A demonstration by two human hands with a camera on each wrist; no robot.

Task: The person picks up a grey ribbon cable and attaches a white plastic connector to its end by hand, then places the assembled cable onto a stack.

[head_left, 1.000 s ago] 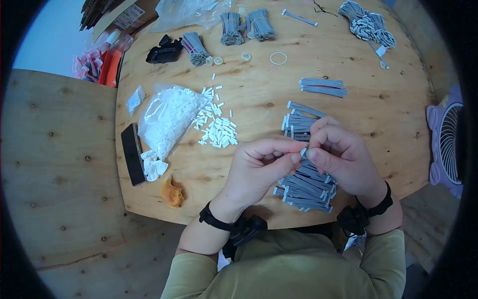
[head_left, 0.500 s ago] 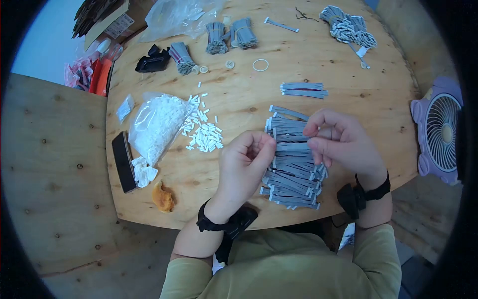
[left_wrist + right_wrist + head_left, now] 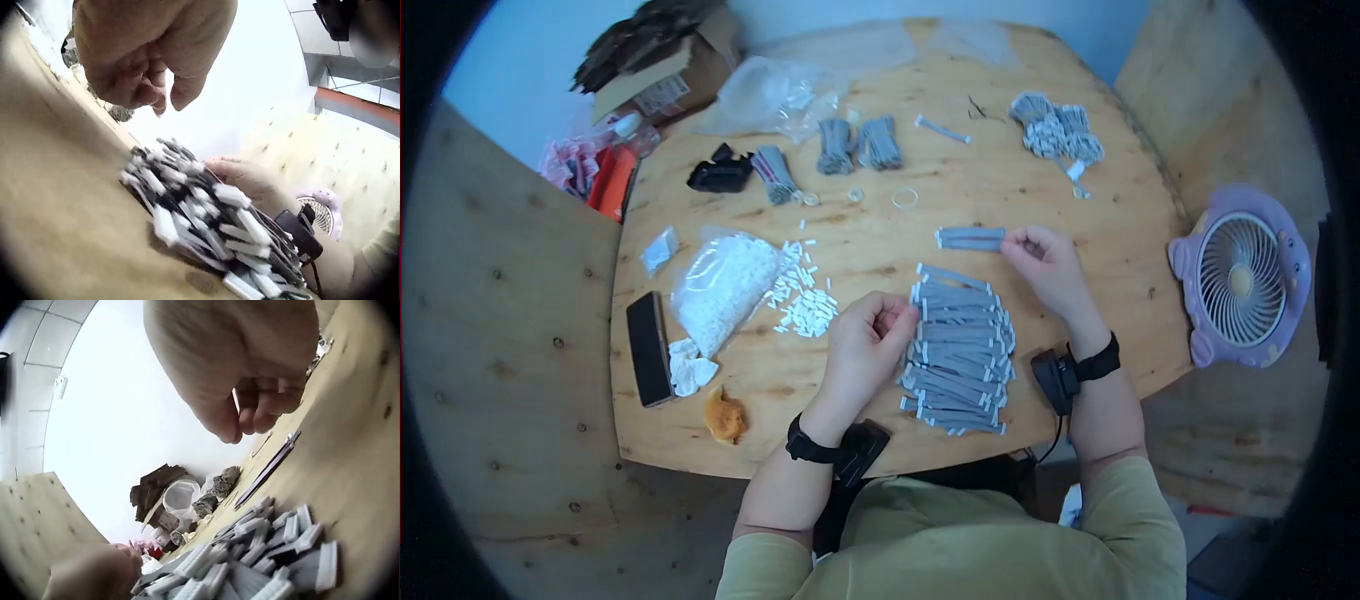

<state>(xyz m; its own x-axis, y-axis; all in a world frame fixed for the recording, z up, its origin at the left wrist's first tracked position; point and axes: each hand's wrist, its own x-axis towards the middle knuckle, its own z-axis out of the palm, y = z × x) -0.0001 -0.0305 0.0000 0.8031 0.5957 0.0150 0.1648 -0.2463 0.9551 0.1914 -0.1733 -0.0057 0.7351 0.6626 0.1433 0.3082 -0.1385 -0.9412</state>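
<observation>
Flat grey cables [image 3: 960, 345] with white connectors at their ends lie in a long overlapping row. My left hand [image 3: 868, 335] hovers by the row's left side, fingers loosely curled. In the left wrist view a gap shows between its thumb and fingers, with nothing held. Farther back lies a small stack of the same cables [image 3: 968, 239], one strand reddish. My right hand [image 3: 1045, 265] overlaps the stack's right end in the head view. From the right wrist, that hand [image 3: 244, 369] appears raised above the stack [image 3: 269, 472], thumb near the bent fingers, no cable visible between them.
Left of the row, small white pieces [image 3: 808, 312] spill beside a clear bag [image 3: 725, 285]. A phone [image 3: 648, 348] and a piece of bread [image 3: 725, 416] lie near the left edge. Tied cable bundles [image 3: 878, 142] stand at the back; a purple fan [image 3: 1243, 275] is at the right.
My hands, together over the cable row a second ago, have parted. The right hand has moved away to the small stack; the left has drawn back to the row's left side.
</observation>
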